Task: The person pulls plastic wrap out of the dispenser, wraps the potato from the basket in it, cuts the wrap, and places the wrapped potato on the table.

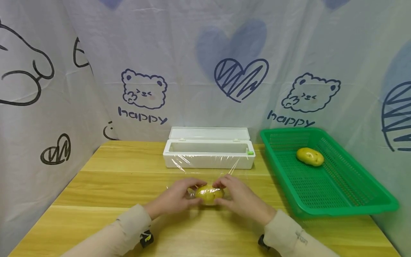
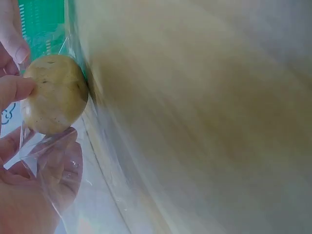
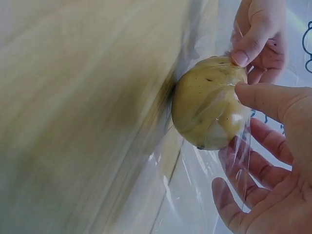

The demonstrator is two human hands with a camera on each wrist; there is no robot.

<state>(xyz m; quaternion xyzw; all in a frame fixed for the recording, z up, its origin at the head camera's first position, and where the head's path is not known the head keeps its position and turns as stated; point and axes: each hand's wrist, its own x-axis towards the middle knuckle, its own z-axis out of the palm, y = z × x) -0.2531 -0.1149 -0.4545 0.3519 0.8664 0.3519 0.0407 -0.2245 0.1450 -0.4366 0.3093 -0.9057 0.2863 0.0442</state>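
A yellow potato (image 1: 209,194) sits low over the table at its middle, with clear cling film (image 1: 205,175) drawn over it. My left hand (image 1: 178,195) grips the potato's left end, thumb at the near side and fingers round the far side. From the right, my right hand (image 1: 239,196) grips the other end in the same way. In the right wrist view, the right thumb (image 3: 265,97) presses the film against the potato (image 3: 209,102), while the fingers (image 3: 248,170) curve behind it. Film lies over the left hand's fingers (image 2: 61,165) in the left wrist view.
Behind the hands stands a white cling film box (image 1: 208,161), lid raised, with film stretching from its front toward me. A green plastic basket (image 1: 289,185) at the right holds another potato (image 1: 310,157). A printed cloth (image 1: 192,107) hangs at the wooden table's (image 1: 96,185) back edge.
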